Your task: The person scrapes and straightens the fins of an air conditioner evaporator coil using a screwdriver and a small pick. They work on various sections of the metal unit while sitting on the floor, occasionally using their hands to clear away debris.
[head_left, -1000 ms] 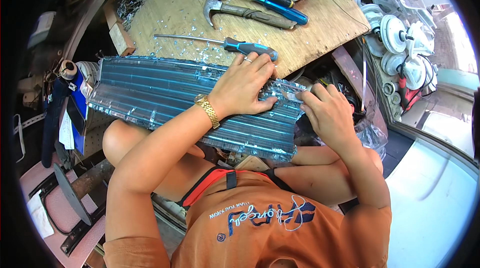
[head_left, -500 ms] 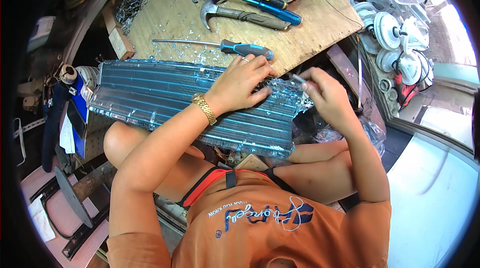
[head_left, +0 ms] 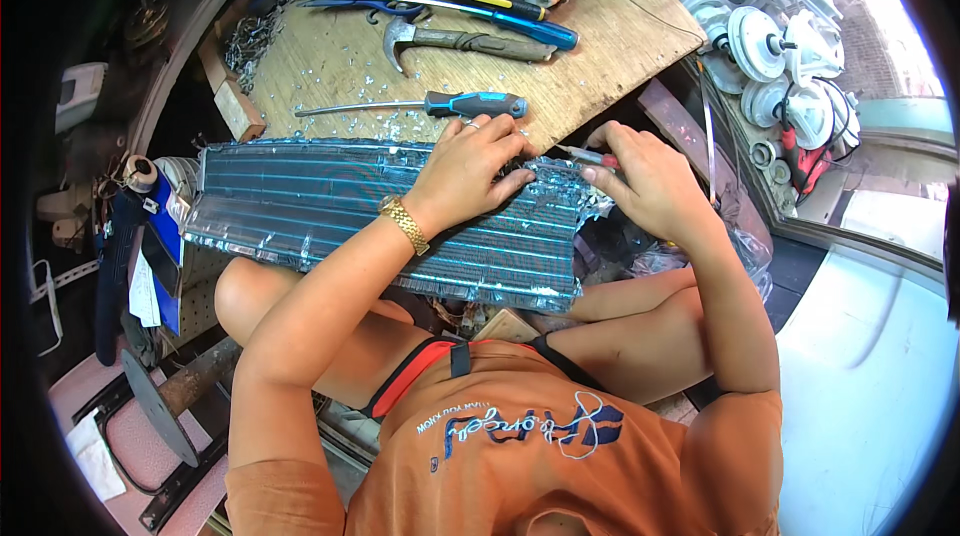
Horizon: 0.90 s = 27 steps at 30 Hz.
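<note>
Across my lap and the board's near edge lies a finned heat-exchanger coil [head_left: 330, 201], a long dark panel with shiny parallel lines. Its right end is torn and crumpled, with loose scraps. My left hand [head_left: 473, 171], wearing a ring and a gold watch, presses on the coil with its fingers curled at the far edge. Between the thumb and fingers of my right hand [head_left: 645, 176] is a slim pointed tool [head_left: 590, 156], whose tip points left at the torn corner. Part of this tool is hidden by the fingers. Just beyond my left hand lies a blue-and-black screwdriver [head_left: 475, 104].
A wooden board [head_left: 330, 71], strewn with metal crumbs, carries a claw hammer [head_left: 470, 41], a blue-handled tool [head_left: 520, 24] and a yellow-black tool [head_left: 490, 2]. White round plastic parts [head_left: 755, 44] crowd the right. A wood block [head_left: 238, 111] sits at the board's left edge.
The view has shifted slightly. The tool in my right hand now shows more of its length and points left at the coil's torn corner. My left hand stays on the coil.
</note>
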Each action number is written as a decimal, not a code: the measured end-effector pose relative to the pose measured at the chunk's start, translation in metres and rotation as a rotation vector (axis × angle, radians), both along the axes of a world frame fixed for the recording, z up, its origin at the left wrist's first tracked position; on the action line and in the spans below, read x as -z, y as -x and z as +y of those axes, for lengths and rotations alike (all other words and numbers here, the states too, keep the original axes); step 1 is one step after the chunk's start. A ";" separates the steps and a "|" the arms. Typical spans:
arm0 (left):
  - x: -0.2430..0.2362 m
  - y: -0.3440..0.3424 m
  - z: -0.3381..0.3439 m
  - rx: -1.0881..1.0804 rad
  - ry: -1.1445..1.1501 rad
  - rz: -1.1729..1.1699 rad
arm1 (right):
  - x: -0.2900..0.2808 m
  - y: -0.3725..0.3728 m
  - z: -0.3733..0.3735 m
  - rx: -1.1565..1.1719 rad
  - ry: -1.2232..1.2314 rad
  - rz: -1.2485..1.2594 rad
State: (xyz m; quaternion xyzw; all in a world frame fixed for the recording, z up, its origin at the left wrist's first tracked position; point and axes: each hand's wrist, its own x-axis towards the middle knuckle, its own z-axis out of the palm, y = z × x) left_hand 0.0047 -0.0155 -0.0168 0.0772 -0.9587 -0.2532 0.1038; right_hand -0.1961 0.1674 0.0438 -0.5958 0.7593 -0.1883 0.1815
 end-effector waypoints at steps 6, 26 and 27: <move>-0.003 0.002 -0.006 0.046 -0.057 0.030 | -0.002 -0.007 0.019 -0.063 -0.051 0.106; -0.004 0.004 -0.002 0.029 -0.027 -0.061 | 0.043 -0.033 0.019 -0.098 0.048 0.338; -0.004 0.004 -0.002 0.028 -0.019 -0.048 | 0.043 -0.037 0.016 -0.040 0.001 0.286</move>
